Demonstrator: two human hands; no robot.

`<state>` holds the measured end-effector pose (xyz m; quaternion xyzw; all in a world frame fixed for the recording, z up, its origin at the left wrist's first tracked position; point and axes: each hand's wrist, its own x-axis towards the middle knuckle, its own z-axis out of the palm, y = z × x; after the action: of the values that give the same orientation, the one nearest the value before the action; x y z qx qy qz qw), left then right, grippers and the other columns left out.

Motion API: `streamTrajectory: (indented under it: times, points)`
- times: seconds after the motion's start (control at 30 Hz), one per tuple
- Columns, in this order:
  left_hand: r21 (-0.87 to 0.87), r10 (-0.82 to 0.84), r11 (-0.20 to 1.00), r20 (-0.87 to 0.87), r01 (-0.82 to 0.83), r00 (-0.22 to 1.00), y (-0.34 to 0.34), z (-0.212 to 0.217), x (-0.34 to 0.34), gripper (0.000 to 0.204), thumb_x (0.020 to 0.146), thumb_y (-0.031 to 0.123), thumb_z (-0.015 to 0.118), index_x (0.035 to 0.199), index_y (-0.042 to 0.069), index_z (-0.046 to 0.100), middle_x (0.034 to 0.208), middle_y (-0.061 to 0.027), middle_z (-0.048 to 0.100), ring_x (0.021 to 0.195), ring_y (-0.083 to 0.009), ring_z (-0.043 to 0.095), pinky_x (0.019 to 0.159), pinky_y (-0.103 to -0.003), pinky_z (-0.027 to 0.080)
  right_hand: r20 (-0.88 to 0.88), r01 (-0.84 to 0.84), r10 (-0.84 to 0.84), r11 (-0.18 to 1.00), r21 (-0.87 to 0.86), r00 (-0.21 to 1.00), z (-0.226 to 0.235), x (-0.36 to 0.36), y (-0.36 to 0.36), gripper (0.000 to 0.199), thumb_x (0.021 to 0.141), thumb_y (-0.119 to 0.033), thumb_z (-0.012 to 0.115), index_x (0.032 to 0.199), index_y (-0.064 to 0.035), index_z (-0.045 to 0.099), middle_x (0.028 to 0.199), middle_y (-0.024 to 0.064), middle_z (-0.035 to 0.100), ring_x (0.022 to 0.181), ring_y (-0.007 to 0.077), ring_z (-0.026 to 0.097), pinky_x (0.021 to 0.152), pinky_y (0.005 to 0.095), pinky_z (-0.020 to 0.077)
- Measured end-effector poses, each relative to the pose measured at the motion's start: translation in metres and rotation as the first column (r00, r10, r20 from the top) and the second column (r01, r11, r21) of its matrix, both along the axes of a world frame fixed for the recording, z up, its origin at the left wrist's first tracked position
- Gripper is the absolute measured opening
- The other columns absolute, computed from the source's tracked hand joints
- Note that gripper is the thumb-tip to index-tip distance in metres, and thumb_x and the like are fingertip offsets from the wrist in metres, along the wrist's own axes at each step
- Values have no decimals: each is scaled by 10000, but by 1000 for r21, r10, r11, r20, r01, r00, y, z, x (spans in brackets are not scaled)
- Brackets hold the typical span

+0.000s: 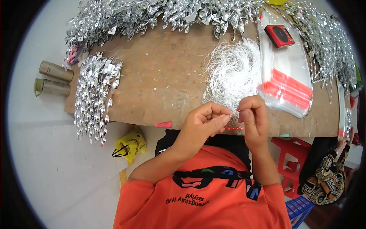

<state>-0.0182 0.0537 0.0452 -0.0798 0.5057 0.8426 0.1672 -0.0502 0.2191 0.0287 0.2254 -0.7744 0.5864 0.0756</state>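
Note:
Close to the table's front edge, my left hand (201,124) and my right hand (254,119) nearly meet. Each has thumb and forefinger pinched on a fine white thread, which is hard to make out between the fingertips. Just beyond them lies a loose, tangled bundle of white thread (235,70). To the right of my right hand is a stack of clear plastic bags (288,91) with red bands. At the left, a bunch of silver twisted foil strands (93,89) hangs over the front edge.
Silver strands (152,17) heap along the far edge; more (331,45) lie right. A red speaker-like device (280,36) rests on the bags. Two metal flasks (55,88) stand left of the table (160,76). A yellow bag (135,145), red stool (289,154) and another person (326,179) are nearby.

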Motion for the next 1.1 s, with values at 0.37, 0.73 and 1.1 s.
streamTrajectory:
  times: [0.37,0.73,1.1]
  points:
    - [124,-65,991,101,52,993,-2,0,0,115,837,96,594,925,25,574,682,37,519,507,-25,370,470,-170,294,418,-62,489,703,-708,765,14,-7,-7,127,944,-191,445,936,-66,423,682,45,494,475,52,381,424,165,314]
    - [568,-110,812,-70,130,991,-22,-20,4,144,872,75,529,998,15,565,753,-16,558,560,-61,472,531,-213,392,376,60,48,961,-270,926,-4,5,0,74,916,-142,466,898,-80,430,670,3,437,499,76,367,449,208,330]
    - [-843,103,428,-314,-327,944,-115,-11,26,265,853,239,516,1014,49,607,745,-107,580,670,-191,563,597,-325,437,181,193,-142,932,-308,973,1,-28,32,208,935,-151,444,1108,-48,497,1074,89,554,814,131,548,800,279,429]
